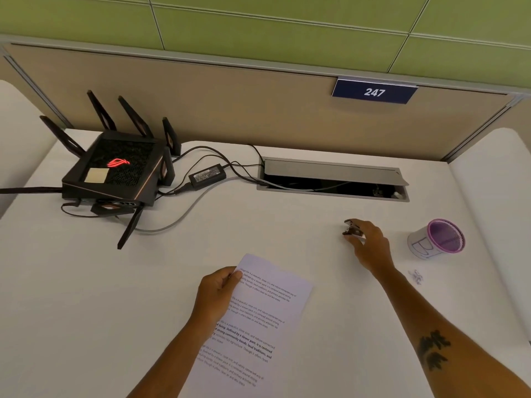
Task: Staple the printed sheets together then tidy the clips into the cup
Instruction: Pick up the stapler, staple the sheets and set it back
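The printed sheets (pixel 264 311) lie on the white desk in front of me, lines of text facing up. My left hand (pixel 219 294) grips their upper left corner, thumb on top. Farther right, my right hand (pixel 369 244) has its fingers around a small dark stapler (pixel 352 227) at desk level. A purple mesh cup (pixel 438 239) with a white paper wrap stands to the right of that hand. A small pile of clips (pixel 416 277) lies on the desk just in front of the cup.
A black router (pixel 115 170) with antennas sits at the back left, with a power brick (pixel 207 176) and cables trailing to an open cable hatch (pixel 333 179) at the back centre. A beige partition with a "247" sign (pixel 374 91) closes the far side.
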Available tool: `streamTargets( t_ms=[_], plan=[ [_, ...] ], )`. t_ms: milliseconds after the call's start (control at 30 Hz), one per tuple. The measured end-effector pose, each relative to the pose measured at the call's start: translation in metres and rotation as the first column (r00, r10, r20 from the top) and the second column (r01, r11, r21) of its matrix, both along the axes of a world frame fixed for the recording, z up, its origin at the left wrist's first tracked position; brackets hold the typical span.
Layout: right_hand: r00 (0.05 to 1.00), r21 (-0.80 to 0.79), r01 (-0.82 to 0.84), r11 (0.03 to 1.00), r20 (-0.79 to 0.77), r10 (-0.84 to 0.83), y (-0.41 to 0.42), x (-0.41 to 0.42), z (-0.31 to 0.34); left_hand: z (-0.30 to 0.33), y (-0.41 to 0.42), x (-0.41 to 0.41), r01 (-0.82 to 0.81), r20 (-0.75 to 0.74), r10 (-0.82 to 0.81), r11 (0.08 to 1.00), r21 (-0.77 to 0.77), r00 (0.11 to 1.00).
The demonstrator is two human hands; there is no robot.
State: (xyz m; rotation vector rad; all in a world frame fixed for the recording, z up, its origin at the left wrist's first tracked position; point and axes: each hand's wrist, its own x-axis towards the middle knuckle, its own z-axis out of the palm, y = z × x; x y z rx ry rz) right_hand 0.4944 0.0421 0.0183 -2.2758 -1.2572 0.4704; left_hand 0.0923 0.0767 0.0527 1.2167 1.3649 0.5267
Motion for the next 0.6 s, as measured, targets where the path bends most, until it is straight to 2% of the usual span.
streamTargets(
  t_ms=[67, 167, 267, 400, 600],
  plan=[
    [0.995, 0.057, 0.019, 0.998, -0.099, -0.014, -0.005, -0.019, 0.005, 0.002, -0.002, -0.001, -0.003, 0.008, 0.003, 1.000, 0.008, 1.000],
    [0.943, 0.107, 0.021, 0.994, -0.332, 0.015, -0.011, -0.055, 0.017, 0.005, -0.008, -0.004, -0.004, 0.015, 0.004, 1.000, 0.015, 1.000],
    [0.900, 0.111, -0.062, 0.992, -0.424, 0.104, -0.012, -0.091, 0.035, 0.006, -0.013, -0.007, 0.011, 0.030, -0.011, 1.000, 0.026, 0.999],
    [0.855, 0.114, -0.314, 0.943, -0.397, 0.333, -0.007, -0.125, 0.060, 0.012, -0.020, -0.011, 0.025, 0.043, -0.027, 0.998, 0.052, 0.999],
    [0.742, 0.083, -0.638, 0.766, -0.201, 0.640, 0.006, -0.158, 0.084, 0.015, -0.028, -0.018, 0.066, -0.016, -0.065, 0.994, 0.082, 0.998]
  ],
)
